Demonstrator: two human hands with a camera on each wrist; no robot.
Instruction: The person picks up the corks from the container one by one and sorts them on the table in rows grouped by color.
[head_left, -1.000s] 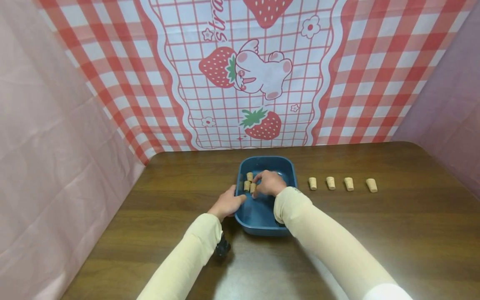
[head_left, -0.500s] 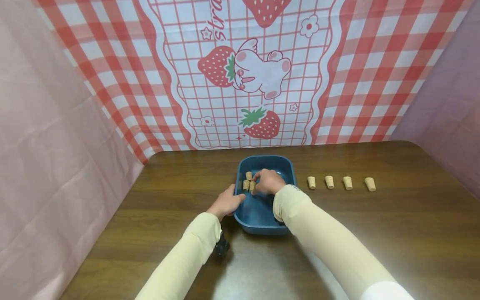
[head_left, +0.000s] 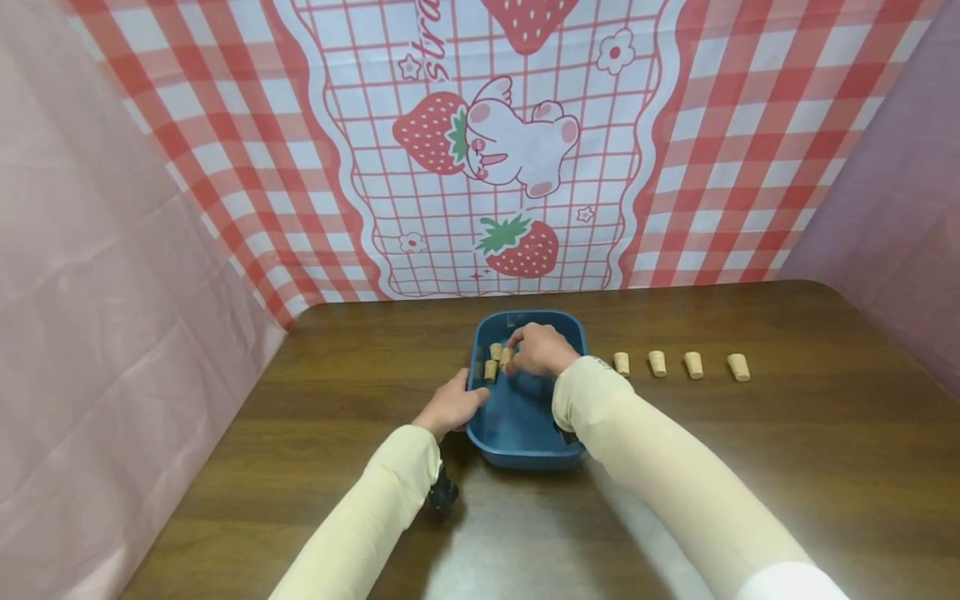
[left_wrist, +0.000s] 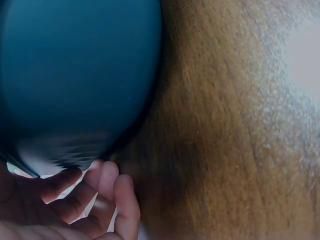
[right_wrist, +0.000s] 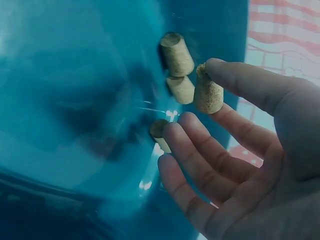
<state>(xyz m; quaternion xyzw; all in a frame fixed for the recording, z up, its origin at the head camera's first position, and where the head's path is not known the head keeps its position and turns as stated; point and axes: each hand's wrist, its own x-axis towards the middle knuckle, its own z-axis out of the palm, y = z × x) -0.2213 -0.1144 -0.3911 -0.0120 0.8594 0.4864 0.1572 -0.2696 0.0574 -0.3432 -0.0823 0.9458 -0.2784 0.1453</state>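
A blue plastic bin [head_left: 525, 458] with rounded corners stands on the table. My left hand [head_left: 452, 404] holds its left wall, thumb over the rim; in the left wrist view the fingers [left_wrist: 125, 200] press against the outside. Over the bin's inside, my right hand [head_left: 542, 350] pinches a cork stopper [right_wrist: 208, 92] between thumb and index finger, the other fingers loosely bent. Beside it along the left wall lie two more corks, a nearer cork [head_left: 491, 371] and a farther cork [head_left: 496, 352]. The right wrist view shows another cork [right_wrist: 160, 132] beyond the fingertips.
To the bin's right, several corks stand in a row on the brown wooden table [head_left: 720, 467], among them a cork [head_left: 657, 363] and a rightmost cork [head_left: 738, 367]. A checked strawberry cloth [head_left: 420, 275] hangs behind the table, with pink cloth [head_left: 135, 333] at the left.
My right hand has moved toward the far end of the bin with the pinched cork, away from the nearer cork. The left hand keeps its hold on the bin wall.
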